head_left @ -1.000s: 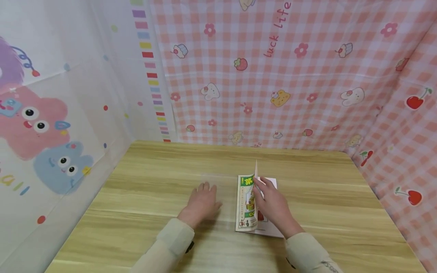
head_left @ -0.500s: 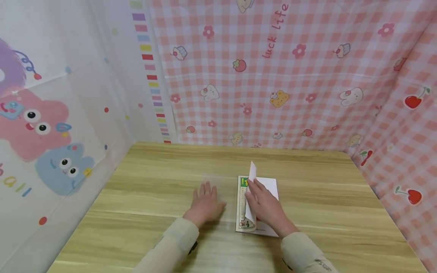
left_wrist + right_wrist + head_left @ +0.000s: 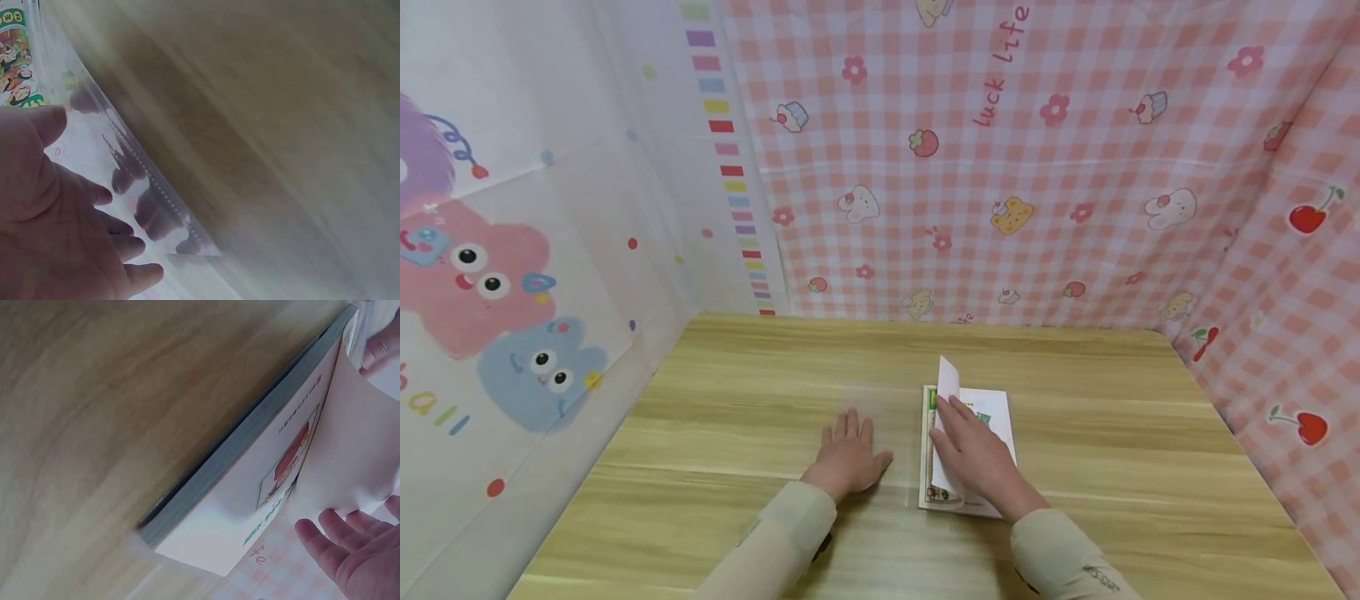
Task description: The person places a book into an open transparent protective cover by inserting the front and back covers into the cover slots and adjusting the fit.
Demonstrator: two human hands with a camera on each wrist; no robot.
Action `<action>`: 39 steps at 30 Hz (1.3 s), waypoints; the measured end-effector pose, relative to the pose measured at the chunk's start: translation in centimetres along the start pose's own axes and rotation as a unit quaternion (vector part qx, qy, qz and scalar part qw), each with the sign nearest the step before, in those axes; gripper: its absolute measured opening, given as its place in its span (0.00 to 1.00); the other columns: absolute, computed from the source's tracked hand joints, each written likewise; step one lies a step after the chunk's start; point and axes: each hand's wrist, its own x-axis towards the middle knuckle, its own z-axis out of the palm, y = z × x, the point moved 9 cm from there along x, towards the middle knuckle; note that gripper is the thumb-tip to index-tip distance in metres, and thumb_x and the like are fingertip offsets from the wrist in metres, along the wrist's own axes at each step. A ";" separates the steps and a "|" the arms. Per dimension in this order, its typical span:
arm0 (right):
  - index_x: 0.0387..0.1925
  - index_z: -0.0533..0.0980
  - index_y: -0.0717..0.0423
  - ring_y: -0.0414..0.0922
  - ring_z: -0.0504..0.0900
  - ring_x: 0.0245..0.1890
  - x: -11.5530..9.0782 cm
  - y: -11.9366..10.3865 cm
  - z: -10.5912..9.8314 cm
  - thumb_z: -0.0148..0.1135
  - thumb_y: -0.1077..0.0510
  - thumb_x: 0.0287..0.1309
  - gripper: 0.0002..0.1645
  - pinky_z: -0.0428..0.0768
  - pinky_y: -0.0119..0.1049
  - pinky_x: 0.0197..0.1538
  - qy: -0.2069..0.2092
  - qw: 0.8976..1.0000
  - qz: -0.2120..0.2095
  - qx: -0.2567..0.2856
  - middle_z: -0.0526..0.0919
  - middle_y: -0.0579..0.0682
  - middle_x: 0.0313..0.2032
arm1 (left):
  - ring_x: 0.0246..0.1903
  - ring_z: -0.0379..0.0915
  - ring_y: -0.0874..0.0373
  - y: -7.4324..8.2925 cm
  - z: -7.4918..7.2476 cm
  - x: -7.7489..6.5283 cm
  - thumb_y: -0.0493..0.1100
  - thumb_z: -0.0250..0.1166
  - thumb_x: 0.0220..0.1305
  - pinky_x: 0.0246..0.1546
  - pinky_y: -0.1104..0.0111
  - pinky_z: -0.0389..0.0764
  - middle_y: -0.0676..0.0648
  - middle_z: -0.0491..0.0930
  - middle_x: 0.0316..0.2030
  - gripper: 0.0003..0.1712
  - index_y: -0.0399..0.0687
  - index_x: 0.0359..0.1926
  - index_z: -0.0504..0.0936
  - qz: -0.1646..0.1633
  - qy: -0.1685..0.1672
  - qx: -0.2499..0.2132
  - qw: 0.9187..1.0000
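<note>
A small book [image 3: 996, 404] lies open on the wooden table. My right hand [image 3: 977, 450] presses extended fingers against a white leaf [image 3: 948, 377] that stands up from the spine and leans left. In the right wrist view, the fingertips meet the curved pale leaf [image 3: 356, 437], and a page [image 3: 269, 481] below carries a red picture and green lettering. My left hand [image 3: 850, 457] lies flat, fingers spread, left of the book. The left wrist view has it over a clear plastic sheet [image 3: 164, 192] with a beaded edge; a printed page [image 3: 14, 59] shows beside it.
The light wood table [image 3: 760, 375] extends around both hands. A pink checked cloth [image 3: 895, 100] hangs behind it. On the left stands a white cloth [image 3: 625, 275] with cartoon figures, and on the right a checked cloth [image 3: 1285, 350] with cherries.
My right hand has moved left, tipping the leaf over leftward so that its white side and the page beneath show. My left hand has shifted slightly and settled flat.
</note>
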 end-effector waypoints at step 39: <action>0.66 0.66 0.62 0.60 0.58 0.67 -0.2 -2.0 2.2 0.49 0.47 0.69 0.32 0.60 0.56 0.68 -0.020 0.996 -0.079 -0.031 0.64 0.61 0.68 | 0.69 0.42 0.38 -0.3 0.1 0.6 0.48 0.47 0.73 0.66 0.42 0.56 0.31 0.50 0.72 0.34 0.34 0.72 0.53 0.023 0.008 0.016 1.000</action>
